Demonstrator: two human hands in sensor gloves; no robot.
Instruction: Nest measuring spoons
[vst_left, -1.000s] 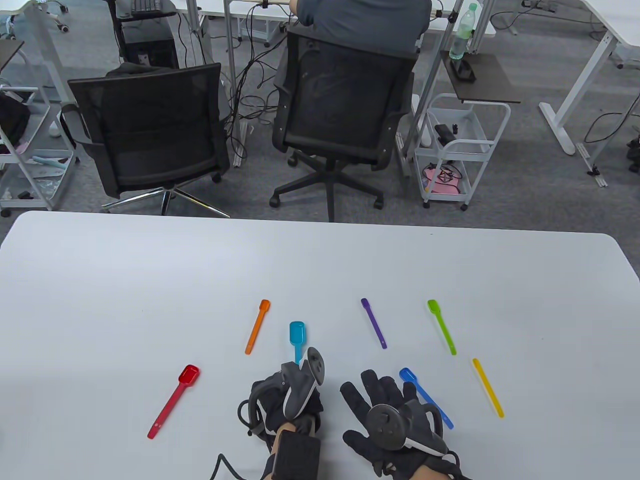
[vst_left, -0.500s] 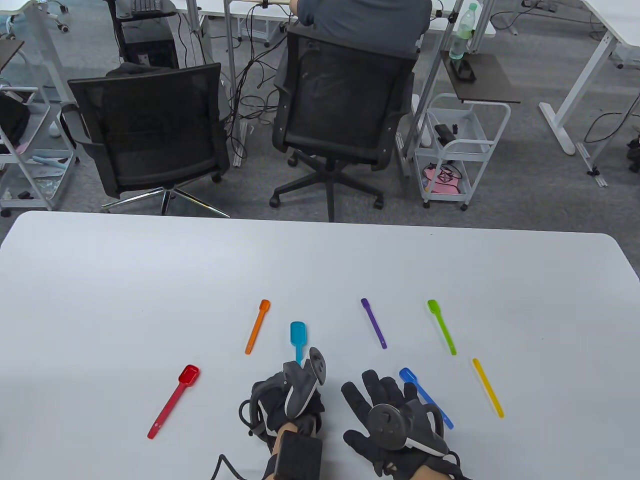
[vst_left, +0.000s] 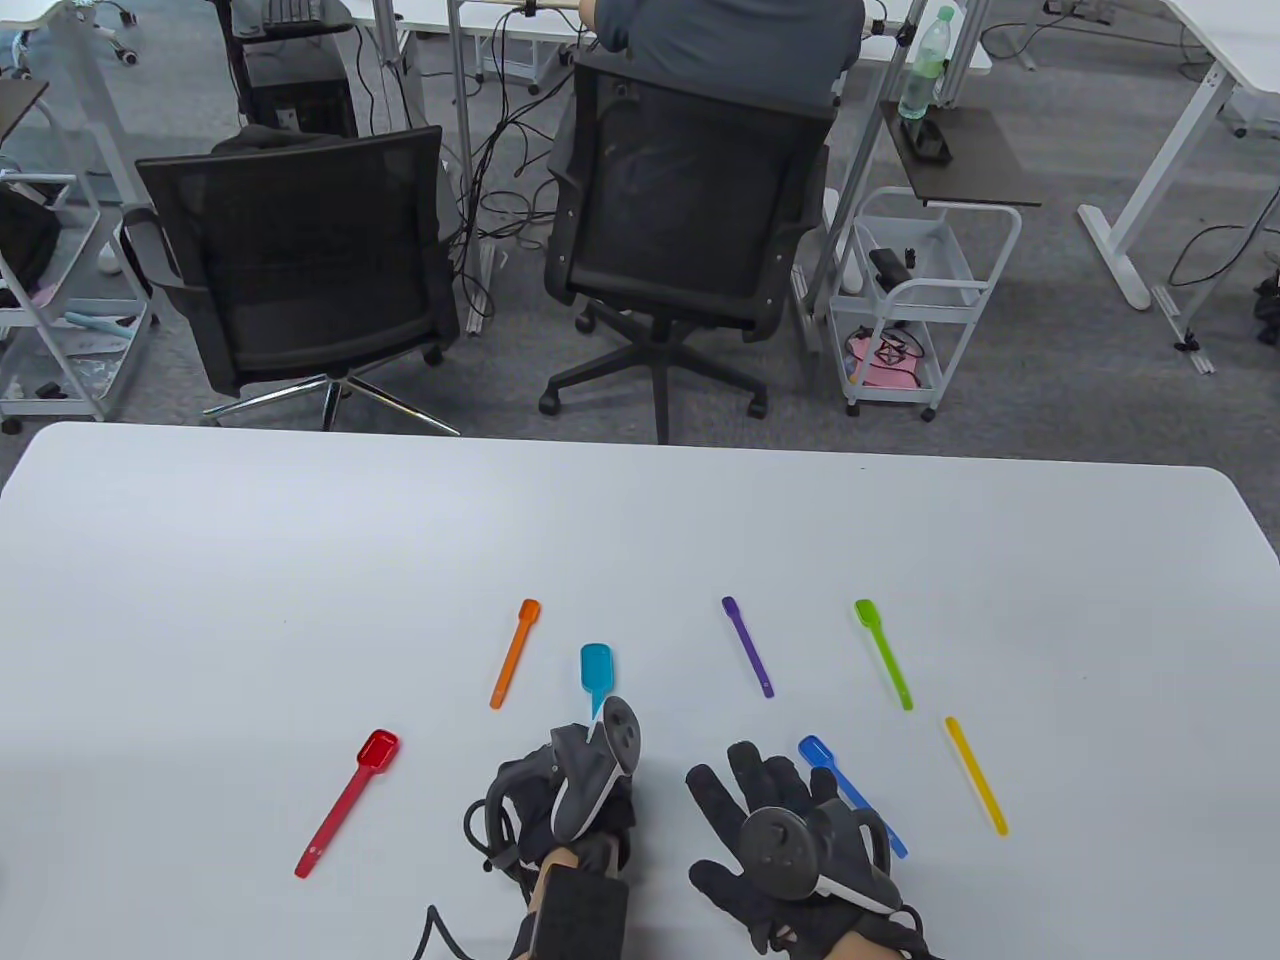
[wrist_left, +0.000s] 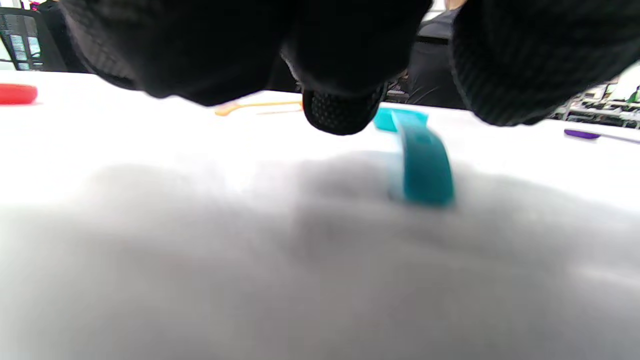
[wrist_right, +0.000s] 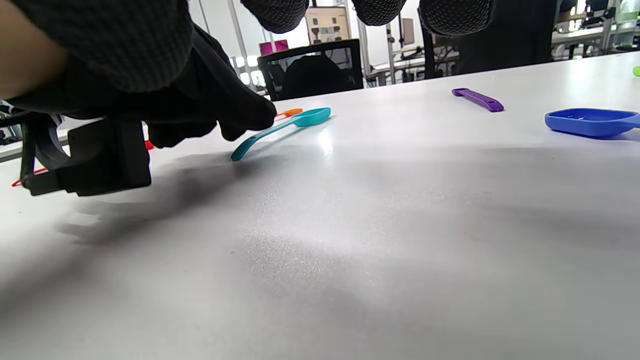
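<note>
Seven coloured measuring spoons lie apart on the white table (vst_left: 300, 560): red (vst_left: 350, 800), orange (vst_left: 515, 652), teal (vst_left: 595, 672), purple (vst_left: 748, 647), green (vst_left: 884, 655), yellow (vst_left: 976, 774) and blue (vst_left: 830, 765). My left hand (vst_left: 575, 780) is curled down over the teal spoon's handle. In the right wrist view its fingertips (wrist_right: 260, 116) touch the handle of the teal spoon (wrist_right: 285, 125), which lies on the table. The handle end (wrist_left: 422, 165) shows free in the left wrist view. My right hand (vst_left: 760, 790) rests flat with fingers spread, covering part of the blue spoon's handle.
Two black office chairs (vst_left: 300, 250) and a white cart (vst_left: 915, 300) stand beyond the table's far edge. A person sits at the far desk (vst_left: 730, 40). The table's far half is bare white surface.
My left hand has shifted slightly left and its tracker has tipped over the teal handle. The spoons and my right hand have not moved.
</note>
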